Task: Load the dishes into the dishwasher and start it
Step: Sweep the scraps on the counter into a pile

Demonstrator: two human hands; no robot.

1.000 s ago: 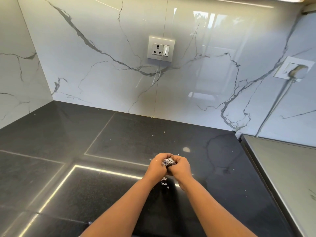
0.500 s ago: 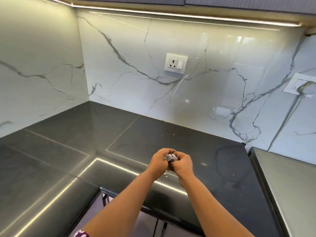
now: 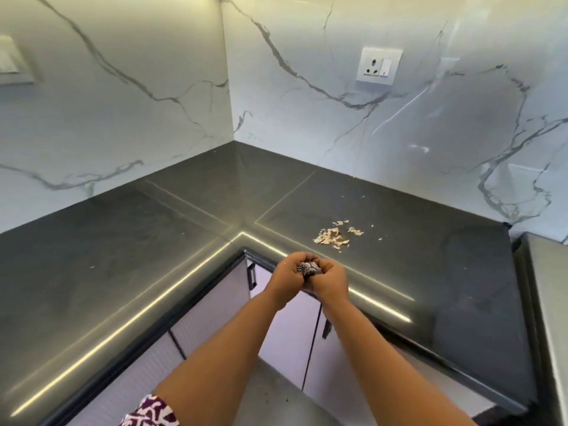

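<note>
My left hand (image 3: 287, 273) and my right hand (image 3: 330, 281) are pressed together in front of the inner corner of the black countertop (image 3: 153, 241). Between them they grip a small crumpled wrapper (image 3: 308, 269), speckled black and white with a grey part. Fingers of both hands curl round it, and most of it is hidden. A little pile of pale torn scraps (image 3: 333, 236) lies on the countertop just beyond my hands. No dishes and no dishwasher are in view.
The L-shaped countertop meets white marbled walls with a power socket (image 3: 379, 65) at the back and a switch plate (image 3: 12, 64) at the left. Pale cabinet doors (image 3: 215, 305) with dark handles sit below. A steel surface (image 3: 550, 302) borders the right edge.
My view has pulled back and swung left, and my hands have come back from above the countertop to its front edge, still holding the wrapper. The pile of scraps on the counter now shows.
</note>
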